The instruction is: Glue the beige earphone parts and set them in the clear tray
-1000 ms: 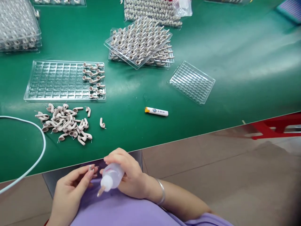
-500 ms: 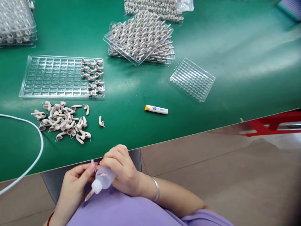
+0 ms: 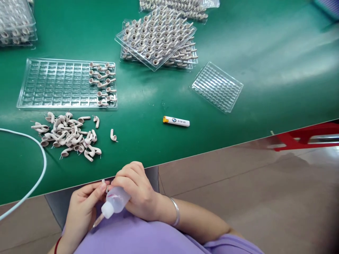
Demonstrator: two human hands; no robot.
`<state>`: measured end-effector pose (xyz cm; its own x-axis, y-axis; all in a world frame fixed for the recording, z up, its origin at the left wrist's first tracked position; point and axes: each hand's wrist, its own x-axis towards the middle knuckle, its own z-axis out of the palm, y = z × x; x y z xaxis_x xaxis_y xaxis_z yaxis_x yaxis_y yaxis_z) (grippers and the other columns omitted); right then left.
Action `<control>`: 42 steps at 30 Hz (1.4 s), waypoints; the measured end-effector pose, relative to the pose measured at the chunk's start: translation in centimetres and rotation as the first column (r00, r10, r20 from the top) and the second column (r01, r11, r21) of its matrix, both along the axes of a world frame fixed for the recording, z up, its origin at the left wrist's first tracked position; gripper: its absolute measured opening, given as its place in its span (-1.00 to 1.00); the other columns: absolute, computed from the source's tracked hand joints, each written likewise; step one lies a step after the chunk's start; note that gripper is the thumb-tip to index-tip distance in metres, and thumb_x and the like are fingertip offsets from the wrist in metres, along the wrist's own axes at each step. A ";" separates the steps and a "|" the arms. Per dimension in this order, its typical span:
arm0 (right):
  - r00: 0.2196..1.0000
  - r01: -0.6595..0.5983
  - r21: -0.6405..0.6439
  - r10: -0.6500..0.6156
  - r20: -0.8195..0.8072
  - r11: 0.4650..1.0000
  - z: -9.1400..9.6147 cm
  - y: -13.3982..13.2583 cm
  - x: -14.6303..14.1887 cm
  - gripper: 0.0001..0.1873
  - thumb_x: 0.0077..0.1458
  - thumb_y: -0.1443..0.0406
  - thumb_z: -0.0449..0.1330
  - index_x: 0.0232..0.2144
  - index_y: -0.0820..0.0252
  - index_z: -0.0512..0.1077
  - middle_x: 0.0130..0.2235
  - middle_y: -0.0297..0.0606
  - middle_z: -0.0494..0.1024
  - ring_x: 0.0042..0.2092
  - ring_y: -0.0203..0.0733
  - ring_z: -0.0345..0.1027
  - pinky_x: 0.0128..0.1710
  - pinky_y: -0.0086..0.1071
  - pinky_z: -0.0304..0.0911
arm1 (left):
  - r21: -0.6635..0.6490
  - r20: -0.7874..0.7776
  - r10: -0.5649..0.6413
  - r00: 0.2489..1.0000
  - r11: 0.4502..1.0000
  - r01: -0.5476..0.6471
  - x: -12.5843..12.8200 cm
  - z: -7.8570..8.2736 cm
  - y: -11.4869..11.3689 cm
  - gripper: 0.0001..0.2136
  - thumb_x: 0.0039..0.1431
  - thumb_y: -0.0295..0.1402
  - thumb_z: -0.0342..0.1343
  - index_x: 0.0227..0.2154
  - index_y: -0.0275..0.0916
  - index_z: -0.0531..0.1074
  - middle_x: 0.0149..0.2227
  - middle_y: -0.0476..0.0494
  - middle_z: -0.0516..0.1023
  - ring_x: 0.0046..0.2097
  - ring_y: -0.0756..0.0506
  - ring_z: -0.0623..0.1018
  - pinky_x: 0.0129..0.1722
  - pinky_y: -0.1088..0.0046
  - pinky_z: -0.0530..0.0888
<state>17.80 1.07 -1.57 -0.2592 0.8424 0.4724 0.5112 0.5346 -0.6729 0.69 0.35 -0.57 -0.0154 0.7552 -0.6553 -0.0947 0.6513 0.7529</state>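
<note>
Though wide, tray (image 3: pixel 58 83) with earbuds (image 3: pixel 102 75) at right

bottle (image 3: pixel 119 198): smooth translucent plastic | trays (image 3: pixel 55 84): glossy clear plastic | tabletop (image 3: pixel 238 134): smooth, glossy | bracelet (image 3: pixel 177 211): shiny metal | shirt (image 3: pixel 148 238): matt cloth

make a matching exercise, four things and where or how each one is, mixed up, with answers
1. translucent plastic squeeze bottle with white cap
2. slim white lighter with yellow end
3. thin silver bracelet
4. heap of beige earbud-shaped pieces

A. around the wrist of the right hand
B. on the near side of the long clear plastic tray
C. held in the right hand
D. BMW lettering showing

Pairs: 1-C, 2-D, 3-A, 4-B
</note>
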 end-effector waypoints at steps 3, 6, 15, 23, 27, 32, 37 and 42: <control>1.000 0.003 -0.015 -0.002 0.012 1.000 0.1 0.0 0.0 -0.86 0.12 0.46 0.09 -0.27 0.16 0.35 -0.34 -0.27 0.51 -0.29 -0.19 0.31 -0.22 -0.25 0.17 | -0.081 0.128 0.044 0.991 0.996 -0.034 0.2 -0.3 -0.1 -0.73 -0.19 -0.17 0.41 -0.43 -0.24 0.66 -0.51 -0.15 0.61 -0.48 -0.06 0.51 -0.47 0.44 0.48; 0.999 0.021 -0.009 -0.021 0.031 1.000 0.2 0.1 -0.1 -0.87 0.14 0.46 0.09 -0.28 0.16 0.36 -0.35 -0.27 0.52 -0.29 -0.20 0.30 -0.23 -0.26 0.18 | -0.103 0.149 0.063 0.987 0.994 -0.048 0.1 -0.5 0.1 -0.74 -0.20 -0.19 0.41 -0.43 -0.23 0.66 -0.51 -0.14 0.61 -0.49 -0.06 0.51 -0.46 0.44 0.48; 0.988 -0.041 -0.167 0.016 -0.152 0.985 1.8 2.7 2.5 -0.85 0.07 0.35 0.23 -0.28 0.14 0.33 -0.33 -0.30 0.52 -0.31 -0.25 0.38 -0.31 -0.38 0.28 | 0.295 -0.382 -0.371 0.847 0.819 0.492 -1.7 2.9 0.9 -0.83 0.03 -0.19 0.28 -0.41 -0.17 0.63 -0.45 -0.09 0.64 -0.45 -0.07 0.58 -0.48 0.53 0.49; 0.976 0.212 -0.226 -0.219 -0.007 0.951 1.9 8.5 1.4 -0.78 -0.03 0.35 0.31 -0.30 0.15 0.37 -0.32 -0.30 0.53 -0.30 -0.18 0.40 -0.30 -0.38 0.26 | 0.604 -0.795 0.294 0.530 0.312 0.733 -2.0 4.9 7.9 -0.95 0.11 -0.36 0.26 -0.34 -0.16 0.55 -0.40 0.01 0.59 -0.42 0.01 0.54 -0.37 0.50 0.45; 0.968 0.251 -0.243 -0.246 0.049 0.937 1.7 9.1 0.3 -0.81 -0.03 0.37 0.29 -0.33 0.15 0.36 -0.35 -0.31 0.51 -0.34 -0.19 0.34 -0.35 -0.40 0.20 | 0.550 -0.832 0.306 0.463 0.343 0.762 -2.4 5.2 9.9 -0.93 0.14 -0.29 0.24 -0.36 -0.16 0.54 -0.42 0.01 0.57 -0.43 0.00 0.51 -0.38 0.46 0.44; 0.972 0.215 -0.291 -0.233 -0.030 0.932 2.2 8.8 0.6 -0.83 -0.03 0.38 0.27 -0.35 0.15 0.36 -0.35 -0.32 0.50 -0.34 -0.20 0.35 -0.34 -0.40 0.19 | 0.546 -0.836 0.305 0.456 0.381 0.746 -2.8 6.1 11.6 -0.86 0.11 -0.23 0.25 -0.37 -0.18 0.57 -0.41 0.00 0.56 -0.43 -0.01 0.50 -0.41 0.45 0.44; 0.942 0.178 -0.345 -0.261 -0.211 0.922 2.6 8.5 0.9 -0.85 -0.03 0.32 0.26 -0.37 0.14 0.36 -0.36 -0.36 0.49 -0.38 -0.27 0.35 -0.38 -0.44 0.21 | 0.545 -0.834 0.338 0.436 0.388 0.743 -2.2 6.7 17.9 -0.86 0.13 -0.29 0.19 -0.37 -0.20 0.60 -0.36 -0.07 0.58 -0.34 -0.07 0.54 -0.29 0.40 0.45; 0.910 0.166 -0.356 -0.282 -0.303 0.919 2.5 8.4 1.1 -0.82 -0.05 0.27 0.27 -0.36 0.14 0.36 -0.36 -0.36 0.50 -0.37 -0.27 0.36 -0.40 -0.45 0.23 | 0.436 -0.899 0.227 0.373 0.402 0.806 0.0 6.2 23.9 -0.85 0.08 -0.36 0.12 -0.42 -0.16 0.61 -0.37 -0.11 0.63 -0.28 -0.15 0.58 -0.23 0.33 0.45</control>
<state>18.91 9.50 0.92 0.0830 0.9771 0.1958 0.2986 0.1631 -0.9403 0.68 24.21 5.68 0.3011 0.8813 0.3643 0.8356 -0.4279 0.3444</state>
